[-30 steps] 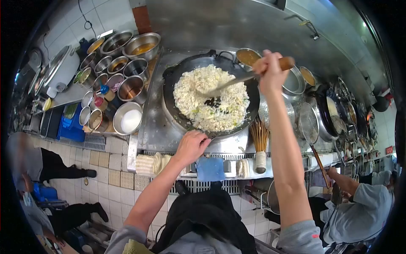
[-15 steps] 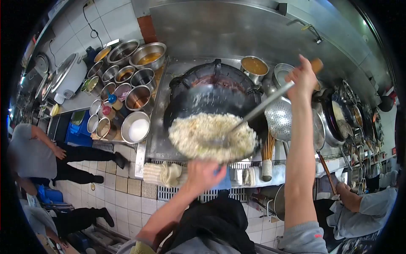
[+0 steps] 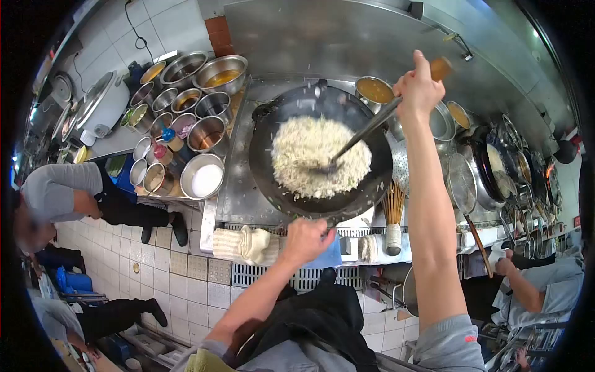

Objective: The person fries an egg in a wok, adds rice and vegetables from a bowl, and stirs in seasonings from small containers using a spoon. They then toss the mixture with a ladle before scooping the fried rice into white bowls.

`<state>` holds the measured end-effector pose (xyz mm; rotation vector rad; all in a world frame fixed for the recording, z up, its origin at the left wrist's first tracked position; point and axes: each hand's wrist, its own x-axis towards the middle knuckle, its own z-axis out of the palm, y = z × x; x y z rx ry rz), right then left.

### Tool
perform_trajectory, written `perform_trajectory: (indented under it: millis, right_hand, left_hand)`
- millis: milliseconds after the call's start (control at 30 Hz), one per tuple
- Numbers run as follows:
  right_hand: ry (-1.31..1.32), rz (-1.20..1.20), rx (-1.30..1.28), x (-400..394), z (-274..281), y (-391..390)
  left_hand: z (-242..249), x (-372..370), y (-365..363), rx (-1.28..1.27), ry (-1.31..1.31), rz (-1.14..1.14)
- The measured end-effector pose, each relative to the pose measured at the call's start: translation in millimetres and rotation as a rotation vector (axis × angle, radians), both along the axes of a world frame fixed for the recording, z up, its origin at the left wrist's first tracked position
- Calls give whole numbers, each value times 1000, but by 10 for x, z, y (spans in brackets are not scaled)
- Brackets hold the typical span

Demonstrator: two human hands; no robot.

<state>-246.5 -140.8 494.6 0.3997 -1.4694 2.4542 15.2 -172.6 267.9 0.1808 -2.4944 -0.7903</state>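
Observation:
My left hand (image 3: 307, 240) is closed on the near rim of a black wok (image 3: 266, 180), with a blue cloth (image 3: 326, 254) hanging just below the fingers. Fried rice (image 3: 310, 177) with bits of green fills the middle of the wok, and some grains are in the air above its far side. High on the right, my right hand (image 3: 420, 90) is wrapped round the long handle of a ladle (image 3: 375, 126), near its wooden end. The ladle's head is down in the rice and partly hidden by it.
Metal pots of sauces and ingredients (image 3: 207, 136) crowd the counter at left, beside a bowl of white powder (image 3: 206, 181). A bamboo brush (image 3: 394, 214), a strainer (image 3: 462, 183) and folded towels (image 3: 238, 245) line the stove's front. People stand left (image 3: 68, 186) and right (image 3: 545, 285).
The wok has come level and its rice, heaped at the near edge before, now lies in the middle. My right hand and the ladle have shifted left and slightly up.

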Motion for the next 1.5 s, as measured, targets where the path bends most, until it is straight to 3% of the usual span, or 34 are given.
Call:
perform_trajectory:
  millis: [133, 233, 300, 367, 500, 633, 767, 833, 867, 900, 967, 1000, 1033, 1100, 1133, 1200, 1267, 1300, 1400, 1500]
  right_hand:
    - [53, 114, -108, -25, 515, 296]
    - [-3, 137, -55, -78, 676, 332]
    - [11, -23, 66, -58, 486, 127]
    - [82, -32, 102, -97, -4, -108]
    - [38, 26, -25, 114, 402, 53]
    - [28, 139, -85, -42, 942, 155]
    - [421, 239, -64, 638, 1309, 373]
    - [556, 404, -38, 967, 1196, 610]
    - [489, 388, -18, 984, 984, 596]
    - [465, 302, -11, 981, 629, 464]
    - [546, -105, 147, 507, -367, -58]
    - [566, -125, 230, 309, -628, -178]
    - [267, 396, 164, 219, -676, -149]
    - [264, 391, 127, 210, -269, 71]
    - [266, 272, 156, 199, -159, 212]
    - [273, 219, 47, 225, -407, 357]
    - [332, 145, -60, 154, -824, 294]
    - [280, 153, -172, 13, -990, 137]
    - [253, 282, -75, -22, -667, 70]
    - [89, 356, 54, 370, -217, 462]
  left_hand:
    - [-303, 668, 320, 1, 6, -50]
    - [379, 603, 305, 88, 49, -59]
    - [665, 258, 121, -4, -31, -47]
    - [227, -41, -2, -6, 78, 3]
    - [-289, 413, 220, -102, -69, -20]
    - [-120, 358, 155, -126, 66, -35]
    - [-38, -187, -193, -85, 52, 23]
    - [-229, -330, -325, -86, 29, 38]
    - [-354, -418, -386, -67, -2, 24]
    - [-411, -480, -420, -48, -31, 6]
    - [-384, -493, -438, 6, -99, -14]
    - [-358, -488, -410, -40, -36, 13]
    - [-321, -497, -379, -84, 27, 45]
    - [-52, -239, -204, -78, 61, 69]
    - [36, -54, -117, -68, 84, 59]
    - [-45, 334, 132, -8, 76, -28]
    - [-269, 602, 396, 312, -145, -136]
    - [-494, 717, 486, 315, -152, -137]
    - [-1020, 1030, 640, 191, -351, -161]
    - [-1254, 1372, 743, 370, -492, -114]
